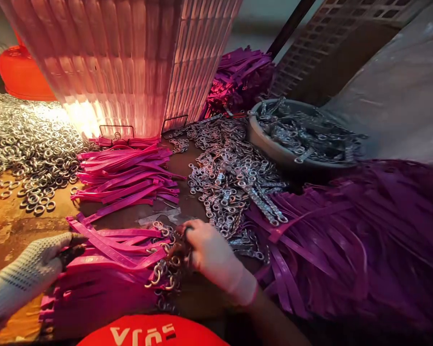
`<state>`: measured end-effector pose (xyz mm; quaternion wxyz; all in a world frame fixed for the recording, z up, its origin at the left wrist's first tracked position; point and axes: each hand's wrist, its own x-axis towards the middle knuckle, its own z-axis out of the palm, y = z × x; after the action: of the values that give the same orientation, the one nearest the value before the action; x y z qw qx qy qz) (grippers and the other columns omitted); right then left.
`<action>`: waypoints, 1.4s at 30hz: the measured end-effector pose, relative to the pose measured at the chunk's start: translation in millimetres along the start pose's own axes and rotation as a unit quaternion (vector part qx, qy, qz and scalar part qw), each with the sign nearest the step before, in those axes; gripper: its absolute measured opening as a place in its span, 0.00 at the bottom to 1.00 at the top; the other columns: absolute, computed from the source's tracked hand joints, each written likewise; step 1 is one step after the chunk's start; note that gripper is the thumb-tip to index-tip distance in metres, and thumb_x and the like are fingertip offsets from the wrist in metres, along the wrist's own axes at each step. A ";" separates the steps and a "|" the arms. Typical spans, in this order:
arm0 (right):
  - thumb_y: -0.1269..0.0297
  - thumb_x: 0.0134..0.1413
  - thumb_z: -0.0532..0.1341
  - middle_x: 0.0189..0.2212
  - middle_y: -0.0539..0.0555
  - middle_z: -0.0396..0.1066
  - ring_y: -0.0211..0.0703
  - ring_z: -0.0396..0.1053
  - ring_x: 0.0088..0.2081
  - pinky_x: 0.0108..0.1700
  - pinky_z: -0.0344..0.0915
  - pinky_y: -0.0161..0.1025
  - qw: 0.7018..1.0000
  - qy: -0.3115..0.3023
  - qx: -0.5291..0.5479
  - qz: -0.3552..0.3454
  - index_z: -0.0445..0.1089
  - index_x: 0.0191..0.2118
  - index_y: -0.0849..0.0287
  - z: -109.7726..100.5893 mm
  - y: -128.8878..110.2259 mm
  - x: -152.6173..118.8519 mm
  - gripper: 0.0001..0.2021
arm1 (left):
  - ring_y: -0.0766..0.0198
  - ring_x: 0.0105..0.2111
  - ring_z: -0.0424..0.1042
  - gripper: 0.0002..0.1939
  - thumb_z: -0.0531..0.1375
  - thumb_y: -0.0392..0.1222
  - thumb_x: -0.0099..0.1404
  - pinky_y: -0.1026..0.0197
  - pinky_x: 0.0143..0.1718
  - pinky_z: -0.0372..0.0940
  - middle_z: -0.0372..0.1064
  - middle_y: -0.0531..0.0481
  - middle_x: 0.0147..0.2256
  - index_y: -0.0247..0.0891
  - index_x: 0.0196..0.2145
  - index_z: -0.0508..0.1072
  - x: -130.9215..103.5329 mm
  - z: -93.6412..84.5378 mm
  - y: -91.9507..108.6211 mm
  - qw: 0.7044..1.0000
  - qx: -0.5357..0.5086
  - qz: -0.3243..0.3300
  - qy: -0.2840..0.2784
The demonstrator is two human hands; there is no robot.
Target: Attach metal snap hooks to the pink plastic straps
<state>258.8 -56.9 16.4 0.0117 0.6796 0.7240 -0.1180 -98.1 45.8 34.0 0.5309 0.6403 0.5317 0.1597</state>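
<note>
Strap stack: we see bright pink, flat, narrow straps [104, 250] lying roughly side by side, a few crossing aslant on top; metal end rings [160, 277] cluster at their right ends.
Stack position: on the work surface between our two hands, nearer to us than a second pink bundle [126, 175].
Left hand: our gloved left hand [36, 262] reaches in from the left, fingers toward the straps' left ends; we cannot tell whether it grips one.
Right hand: our gloved right hand [212, 254] slants in from the lower right, fingers curled beside the end rings; we cannot confirm a grasp.
Obscured: our right fingertips merge with dark shadow among the rings; the stack's lower layers blur.
Cut off: red lettered fabric [147, 331] at the bottom edge.
</note>
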 end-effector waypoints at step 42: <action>0.62 0.60 0.58 0.44 0.55 0.76 0.47 0.73 0.43 0.44 0.71 0.43 0.806 0.116 0.581 0.008 0.70 0.53 0.54 33.0 -94.3 7.5 0.17 | 0.65 0.35 0.73 0.25 0.68 0.38 0.59 0.64 0.37 0.68 0.73 0.48 0.35 0.36 0.54 0.69 -14.4 133.1 12.8 0.911 -0.403 0.091 0.008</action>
<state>160.5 -60.2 -2.4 -0.4688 0.5736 0.5106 -0.4364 5.3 -32.6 -1.2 0.7224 0.4166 0.3658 0.4133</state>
